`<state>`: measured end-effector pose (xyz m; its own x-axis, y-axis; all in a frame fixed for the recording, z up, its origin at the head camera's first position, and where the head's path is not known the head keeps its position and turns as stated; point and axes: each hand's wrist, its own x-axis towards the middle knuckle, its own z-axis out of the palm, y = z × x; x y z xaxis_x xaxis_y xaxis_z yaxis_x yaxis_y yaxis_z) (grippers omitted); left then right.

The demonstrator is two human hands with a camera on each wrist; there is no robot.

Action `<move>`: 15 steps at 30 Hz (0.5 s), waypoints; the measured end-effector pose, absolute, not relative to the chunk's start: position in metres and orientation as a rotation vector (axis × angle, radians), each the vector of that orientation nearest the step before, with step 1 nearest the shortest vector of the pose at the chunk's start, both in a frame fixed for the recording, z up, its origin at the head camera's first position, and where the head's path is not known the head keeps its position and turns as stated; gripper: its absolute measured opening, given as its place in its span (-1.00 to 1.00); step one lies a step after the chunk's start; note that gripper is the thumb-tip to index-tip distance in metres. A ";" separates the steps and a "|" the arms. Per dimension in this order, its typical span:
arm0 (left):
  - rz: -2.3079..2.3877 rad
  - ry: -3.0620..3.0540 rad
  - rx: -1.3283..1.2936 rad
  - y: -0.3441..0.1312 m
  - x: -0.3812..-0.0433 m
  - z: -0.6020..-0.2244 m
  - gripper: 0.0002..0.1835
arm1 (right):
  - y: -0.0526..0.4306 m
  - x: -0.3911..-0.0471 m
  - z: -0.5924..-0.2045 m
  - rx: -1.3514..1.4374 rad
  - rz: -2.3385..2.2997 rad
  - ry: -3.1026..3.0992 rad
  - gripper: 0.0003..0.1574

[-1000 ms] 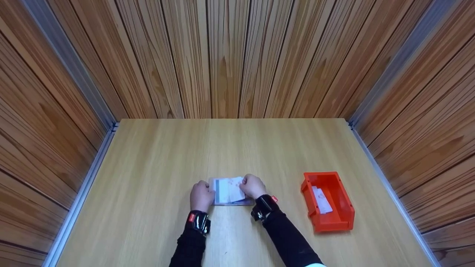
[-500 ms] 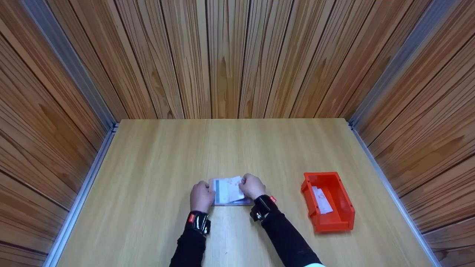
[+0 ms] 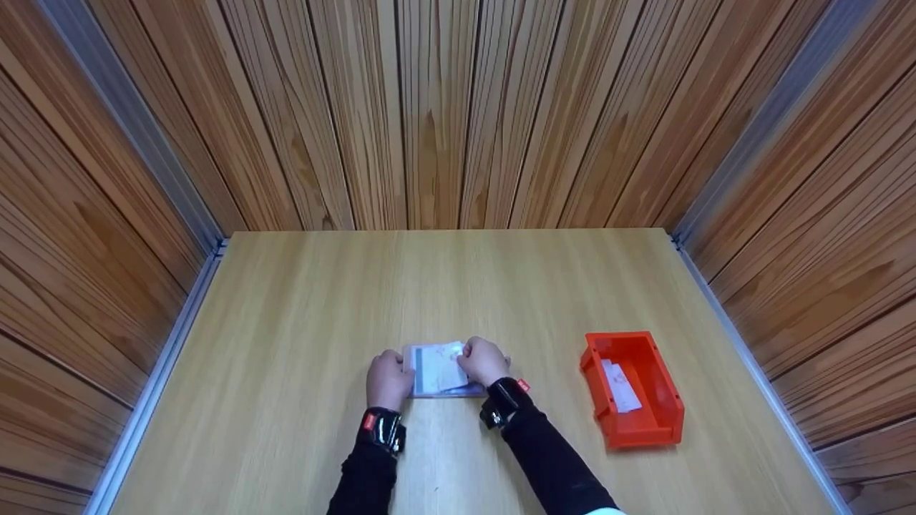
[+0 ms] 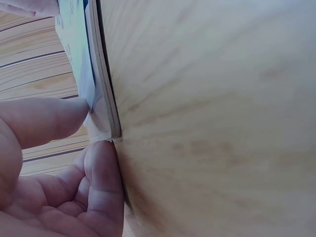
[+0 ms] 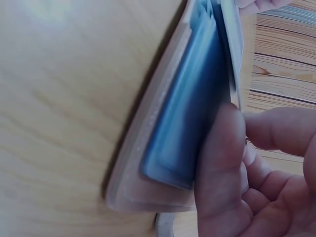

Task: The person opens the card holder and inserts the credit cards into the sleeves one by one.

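A small booklet-like card holder (image 3: pixel 466 391) with a pale cover and blue sleeve pages (image 5: pixel 180 133) lies on the wooden table. My left hand (image 3: pixel 387 380) grips its left end; in the left wrist view the thumb (image 4: pixel 59 116) lies on the top sheet and the fingers are at the lower corner. My right hand (image 3: pixel 484 361) pinches the right edge of a thin white card (image 3: pixel 444 366) between thumb and forefinger. This card stands tilted up off the blue pages in the right wrist view (image 5: pixel 237 49). Its left part lies over the holder, beside a blue stripe.
An orange-red plastic bin (image 3: pixel 669 400) stands to the right on the table, with white printed cards (image 3: pixel 621 388) lying inside along its left wall. Wooden plank walls (image 3: pixel 433 114) with metal rails enclose the back and both sides.
My right hand has shifted slightly left, with the white card's edge still pinched. The left hand and the bin stay where they were.
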<state>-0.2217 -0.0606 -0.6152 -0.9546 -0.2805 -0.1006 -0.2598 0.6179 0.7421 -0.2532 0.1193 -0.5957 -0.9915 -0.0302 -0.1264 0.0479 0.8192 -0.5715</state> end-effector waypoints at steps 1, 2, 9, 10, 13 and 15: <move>-1.277 -2.793 0.463 -0.061 -0.221 -0.616 -0.74 | 0.119 -0.253 -0.596 0.017 -0.903 2.871 -0.73; -1.272 -2.786 0.454 -0.061 -0.221 -0.616 -0.75 | 0.119 -0.254 -0.596 0.024 -0.902 2.867 -0.73; -1.287 -2.826 0.478 -0.060 -0.221 -0.616 -0.72 | 0.117 -0.252 -0.596 -0.027 -0.930 2.861 -0.72; -1.287 -2.834 0.484 -0.060 -0.222 -0.616 -0.71 | 0.117 -0.252 -0.596 -0.047 -0.940 2.860 -0.71; -1.278 -2.833 0.476 -0.060 -0.222 -0.616 -0.71 | 0.116 -0.253 -0.596 -0.088 -0.953 2.865 -0.72; -1.267 -2.826 0.467 -0.061 -0.222 -0.616 -0.71 | 0.114 -0.253 -0.596 -0.086 -0.955 2.854 -0.72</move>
<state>-0.2218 -0.0608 -0.6163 -0.9556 -0.2729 -0.1115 -0.2648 0.6284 0.7314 -0.2526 0.1142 -0.5963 -0.9899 -0.0950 -0.1054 -0.0124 0.7980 -0.6026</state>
